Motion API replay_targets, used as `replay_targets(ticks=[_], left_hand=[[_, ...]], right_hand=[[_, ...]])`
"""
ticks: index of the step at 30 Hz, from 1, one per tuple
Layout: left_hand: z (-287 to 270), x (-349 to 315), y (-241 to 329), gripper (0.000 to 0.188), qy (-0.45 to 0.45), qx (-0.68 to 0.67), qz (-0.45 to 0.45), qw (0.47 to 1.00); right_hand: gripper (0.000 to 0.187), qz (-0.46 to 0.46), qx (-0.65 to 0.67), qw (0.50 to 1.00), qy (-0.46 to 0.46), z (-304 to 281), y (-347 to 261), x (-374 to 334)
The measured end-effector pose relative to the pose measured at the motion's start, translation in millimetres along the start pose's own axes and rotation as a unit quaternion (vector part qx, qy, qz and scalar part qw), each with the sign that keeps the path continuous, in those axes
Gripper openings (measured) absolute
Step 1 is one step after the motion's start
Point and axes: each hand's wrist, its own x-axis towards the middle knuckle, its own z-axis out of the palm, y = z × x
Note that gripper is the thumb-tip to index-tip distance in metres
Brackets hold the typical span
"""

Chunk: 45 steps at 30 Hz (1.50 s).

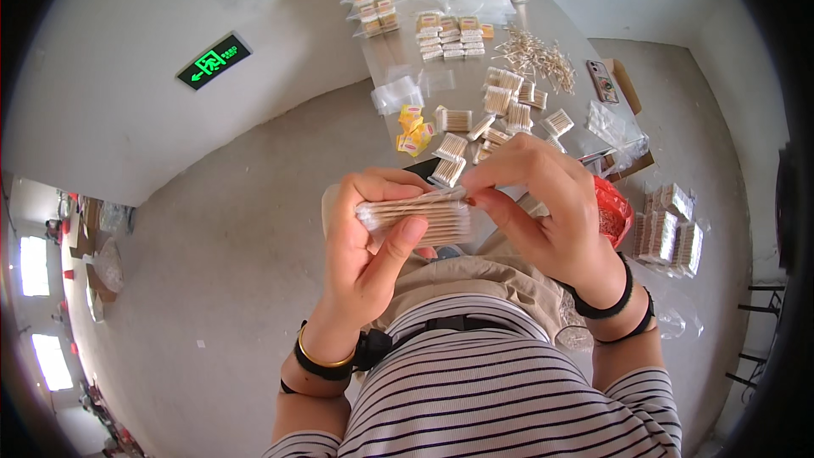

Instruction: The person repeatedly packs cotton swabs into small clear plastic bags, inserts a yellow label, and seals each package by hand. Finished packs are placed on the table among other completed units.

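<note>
A bundle of wooden-stick cotton swabs, seemingly in clear wrap, lies across my left hand. My left thumb presses on its front, and the fingers curl behind it. At the bundle's upper right corner, my right hand pinches with thumb and forefinger; whether it grips the wrap or a swab tip is too small to tell. Just beyond my hands, several small packs of cotton swabs are piled on the metal table. Yellow printed cards lie to their left.
Loose swabs are heaped farther back, near a phone. Boxed stacks and clear bags occupy the table's far and left parts. To the right are a red bag and stacked swab packs on the floor.
</note>
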Motion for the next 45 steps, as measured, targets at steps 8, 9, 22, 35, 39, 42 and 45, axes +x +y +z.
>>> replay_targets(ticks=[8,9,22,35,39,42,45], left_hand=[[1.3,1.4,1.1,0.023,0.011,-0.014,-0.031,0.999],[1.0,1.3,1.2,0.023,0.011,-0.017,-0.032,0.999],[2.1,1.0,0.5,0.024,0.002,-0.015,-0.034,0.999],[-0.5,1.6,-0.3,0.023,0.01,-0.018,-0.031,0.999],[1.4,1.0,0.1,0.024,0.013,0.004,-0.031,0.999],[3.8,-0.5,0.8,0.025,0.024,0.013,-0.035,0.999],[2.5,0.2,1.6,0.023,0.009,-0.006,-0.038,0.999]], right_hand=[[0.031,-0.042,-0.057,0.997,-0.041,-9.5,0.8,5.8],[0.031,-0.043,-0.058,0.996,-0.044,-10.1,0.9,6.2],[0.033,-0.088,-0.138,0.986,0.011,-3.2,4.6,2.5],[0.036,-0.087,-0.103,0.99,-0.025,-6.6,4.5,5.4],[0.037,-0.116,-0.123,0.985,-0.034,-6.8,6.1,5.7],[0.037,-0.142,-0.149,0.978,-0.031,-4.8,7.2,4.4],[0.029,-0.184,-0.179,0.967,0.002,-2.2,12.6,4.3]])
